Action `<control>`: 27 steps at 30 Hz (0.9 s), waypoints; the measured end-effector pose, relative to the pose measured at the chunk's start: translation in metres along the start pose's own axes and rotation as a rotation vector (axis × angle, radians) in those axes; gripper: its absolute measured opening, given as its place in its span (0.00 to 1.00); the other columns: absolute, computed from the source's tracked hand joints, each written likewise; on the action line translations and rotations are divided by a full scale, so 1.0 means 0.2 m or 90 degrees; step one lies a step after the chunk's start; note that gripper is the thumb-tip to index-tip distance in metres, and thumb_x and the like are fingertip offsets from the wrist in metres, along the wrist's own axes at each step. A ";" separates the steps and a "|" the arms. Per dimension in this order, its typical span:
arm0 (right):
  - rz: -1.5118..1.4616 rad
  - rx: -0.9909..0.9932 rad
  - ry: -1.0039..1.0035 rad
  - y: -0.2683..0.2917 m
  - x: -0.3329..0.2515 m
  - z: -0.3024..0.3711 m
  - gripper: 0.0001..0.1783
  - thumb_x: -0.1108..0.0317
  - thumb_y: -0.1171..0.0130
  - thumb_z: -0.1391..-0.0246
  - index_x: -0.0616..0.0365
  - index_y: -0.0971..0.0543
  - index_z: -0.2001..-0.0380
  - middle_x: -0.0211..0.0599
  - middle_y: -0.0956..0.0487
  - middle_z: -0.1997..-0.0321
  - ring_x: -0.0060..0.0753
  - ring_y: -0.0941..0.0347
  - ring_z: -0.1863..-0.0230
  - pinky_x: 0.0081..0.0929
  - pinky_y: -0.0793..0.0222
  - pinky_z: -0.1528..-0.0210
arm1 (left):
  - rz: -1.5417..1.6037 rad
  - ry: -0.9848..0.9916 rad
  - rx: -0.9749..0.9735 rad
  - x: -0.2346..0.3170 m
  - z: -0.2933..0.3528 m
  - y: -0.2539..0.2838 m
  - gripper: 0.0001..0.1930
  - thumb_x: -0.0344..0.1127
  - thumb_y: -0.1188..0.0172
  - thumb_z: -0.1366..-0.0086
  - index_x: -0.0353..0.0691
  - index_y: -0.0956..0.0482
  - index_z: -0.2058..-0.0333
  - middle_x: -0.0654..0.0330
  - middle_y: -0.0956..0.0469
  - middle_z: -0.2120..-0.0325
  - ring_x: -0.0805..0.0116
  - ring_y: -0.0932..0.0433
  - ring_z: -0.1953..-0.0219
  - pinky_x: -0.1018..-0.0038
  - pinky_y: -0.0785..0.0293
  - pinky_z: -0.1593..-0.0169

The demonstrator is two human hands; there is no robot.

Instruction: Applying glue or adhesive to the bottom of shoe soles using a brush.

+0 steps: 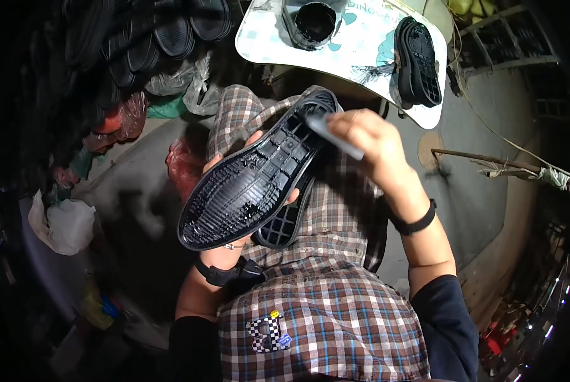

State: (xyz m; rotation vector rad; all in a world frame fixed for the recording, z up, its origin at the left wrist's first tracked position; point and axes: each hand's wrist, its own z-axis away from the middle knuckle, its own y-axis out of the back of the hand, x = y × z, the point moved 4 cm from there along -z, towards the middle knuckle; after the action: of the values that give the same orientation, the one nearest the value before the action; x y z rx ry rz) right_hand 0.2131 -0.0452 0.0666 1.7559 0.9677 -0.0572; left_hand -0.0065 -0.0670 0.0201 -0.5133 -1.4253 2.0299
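Note:
Across my lap, a black shoe sole point(253, 184) is tilted with its hollow, ribbed inner face up. Wet-looking shiny black patches lie on its forefoot and heel. My left hand point(290, 196) grips it from beneath, with fingertips showing at both edges and the palm hidden. In my right hand point(367, 137) is a flat grey strip-like tool point(342, 140), held over the heel. Its far end meets the heel hollow, and whether it has bristles cannot be made out. A second black sole point(280, 226) with a grid inside lies on my lap under the first.
Ahead stands a small white table point(361, 70) bearing a tub of black liquid point(315, 25) and a pair of black soles point(418, 60). Several more soles point(170, 28) are stacked at the far left. Plastic bags point(71, 223) lie at left; a stick point(488, 158) juts in at right.

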 end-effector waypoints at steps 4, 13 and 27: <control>-0.113 -0.051 0.092 -0.03 -0.14 -0.04 0.16 0.70 0.45 0.56 0.57 0.24 0.60 0.36 0.21 0.59 0.40 0.22 0.59 0.31 0.24 0.60 | 0.037 0.014 -0.037 0.02 0.00 0.04 0.33 0.57 0.58 0.31 0.47 0.47 0.33 0.48 0.41 0.36 0.42 0.38 0.37 0.32 0.39 0.44; -0.112 -0.041 0.042 -0.02 -0.05 -0.06 0.17 0.77 0.42 0.61 0.57 0.23 0.62 0.38 0.20 0.60 0.43 0.22 0.57 0.32 0.24 0.57 | 0.102 0.015 -0.067 0.03 -0.01 0.03 0.34 0.55 0.56 0.32 0.41 0.45 0.34 0.44 0.41 0.37 0.40 0.37 0.38 0.34 0.37 0.43; -0.007 0.001 -0.020 0.00 0.11 -0.03 0.22 0.81 0.40 0.67 0.57 0.23 0.61 0.37 0.21 0.61 0.42 0.24 0.62 0.32 0.26 0.61 | -0.027 0.055 -0.202 0.01 -0.03 -0.05 0.30 0.52 0.57 0.30 0.40 0.40 0.36 0.51 0.40 0.36 0.52 0.35 0.38 0.49 0.38 0.36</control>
State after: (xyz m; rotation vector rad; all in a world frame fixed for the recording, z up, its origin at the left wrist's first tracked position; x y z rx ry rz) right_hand 0.2254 -0.0280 0.0579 1.7456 0.9545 -0.0928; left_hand -0.0012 -0.0590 0.0282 -0.6880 -1.6991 1.7345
